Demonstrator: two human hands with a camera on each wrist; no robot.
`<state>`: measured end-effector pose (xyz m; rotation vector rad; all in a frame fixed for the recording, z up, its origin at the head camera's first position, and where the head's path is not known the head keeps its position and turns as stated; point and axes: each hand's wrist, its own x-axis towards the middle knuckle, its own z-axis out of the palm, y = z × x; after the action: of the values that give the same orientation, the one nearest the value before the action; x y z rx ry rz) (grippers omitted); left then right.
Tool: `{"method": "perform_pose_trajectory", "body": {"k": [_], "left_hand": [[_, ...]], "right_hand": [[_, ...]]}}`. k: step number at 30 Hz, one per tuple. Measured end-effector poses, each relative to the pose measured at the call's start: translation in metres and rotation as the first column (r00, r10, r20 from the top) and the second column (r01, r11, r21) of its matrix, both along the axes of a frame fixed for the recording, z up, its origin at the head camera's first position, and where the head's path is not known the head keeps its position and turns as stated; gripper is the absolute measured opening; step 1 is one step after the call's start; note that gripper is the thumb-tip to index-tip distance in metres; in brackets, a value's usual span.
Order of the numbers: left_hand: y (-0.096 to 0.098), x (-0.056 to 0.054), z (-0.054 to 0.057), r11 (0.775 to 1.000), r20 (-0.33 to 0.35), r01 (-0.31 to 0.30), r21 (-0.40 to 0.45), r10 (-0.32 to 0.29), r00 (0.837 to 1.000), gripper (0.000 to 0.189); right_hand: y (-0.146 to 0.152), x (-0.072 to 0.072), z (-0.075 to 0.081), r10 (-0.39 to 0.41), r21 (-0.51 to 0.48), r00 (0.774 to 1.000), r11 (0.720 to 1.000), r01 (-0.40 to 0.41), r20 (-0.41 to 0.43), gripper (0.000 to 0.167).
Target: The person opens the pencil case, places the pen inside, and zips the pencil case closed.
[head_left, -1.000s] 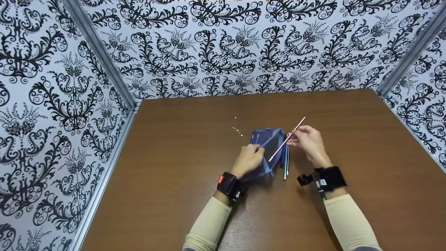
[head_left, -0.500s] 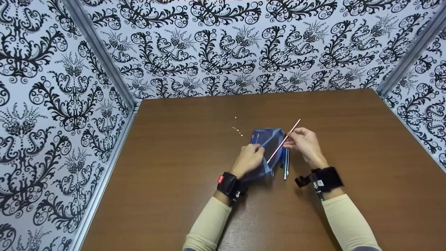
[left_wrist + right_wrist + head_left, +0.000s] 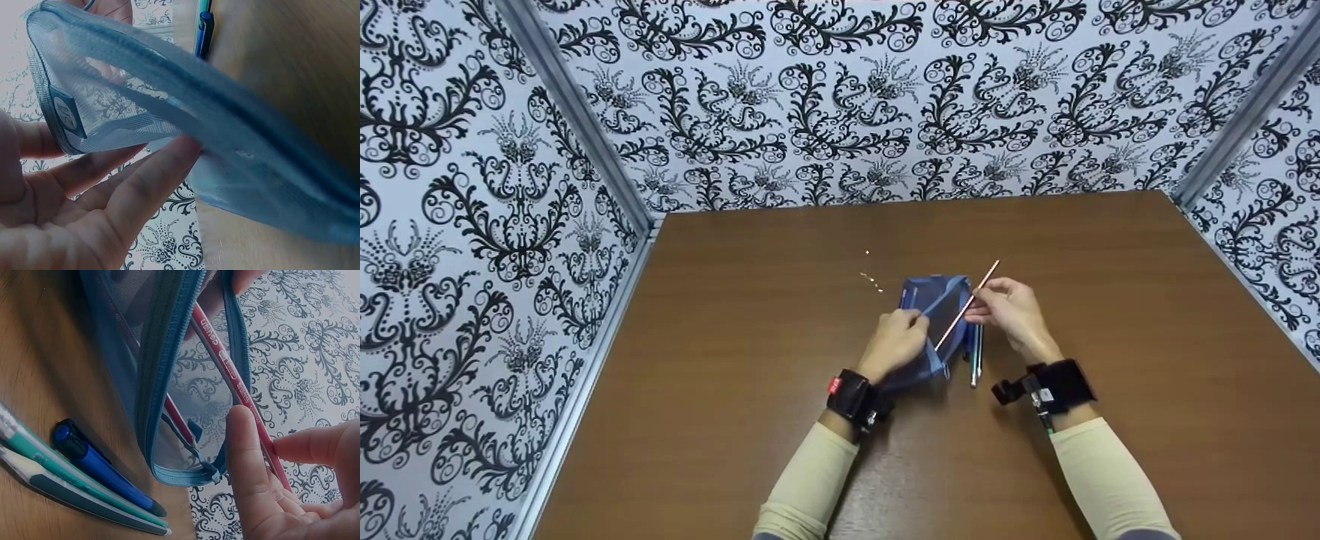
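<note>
Right hand (image 3: 1014, 313) is pinching pencil (image 3: 229, 368), right of head-frame centre, end sitting inside pouch (image 3: 928, 291); left hand (image 3: 896, 341) is holding pouch. Pencil's looking light, stiff; pouch limp, wanting gripping by zip (image 3: 157, 371).

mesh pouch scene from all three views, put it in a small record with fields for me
left hand: holds the mesh pouch
right hand: pinches a red pencil
red pencil: slanted, far end in the pouch's mouth
mouth: unzipped, spread open
beside pouch, on table: blue pen, green pencil, dark pencil
</note>
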<state>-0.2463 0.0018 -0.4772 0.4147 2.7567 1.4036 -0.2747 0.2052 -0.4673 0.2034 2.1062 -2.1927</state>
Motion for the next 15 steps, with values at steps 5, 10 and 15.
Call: {"method": "perform_pose_trajectory", "body": {"k": [5,10,15], "left_hand": [[0.0001,-0.0004,-0.0004,1.0,-0.007,0.0,-0.016,0.0,1.0,0.032],[0.0003,-0.0006,-0.0005,0.999,-0.011,-0.001,-0.032,0.001,1.0,0.031],[0.0009,-0.0012,-0.0016,1.0,-0.006,-0.004,-0.029,0.004,1.0,0.031]], "right_hand": [[-0.0011,-0.0007,-0.0011,0.007,-0.008,1.0,1.0,-0.007,0.019,0.03],[-0.0027,-0.0008,-0.001,0.021,-0.023,0.999,1.0,-0.02,0.037,0.028],[-0.0041,0.0005,-0.0011,0.023,-0.024,0.998,0.999,-0.022,0.052,0.03]]}}
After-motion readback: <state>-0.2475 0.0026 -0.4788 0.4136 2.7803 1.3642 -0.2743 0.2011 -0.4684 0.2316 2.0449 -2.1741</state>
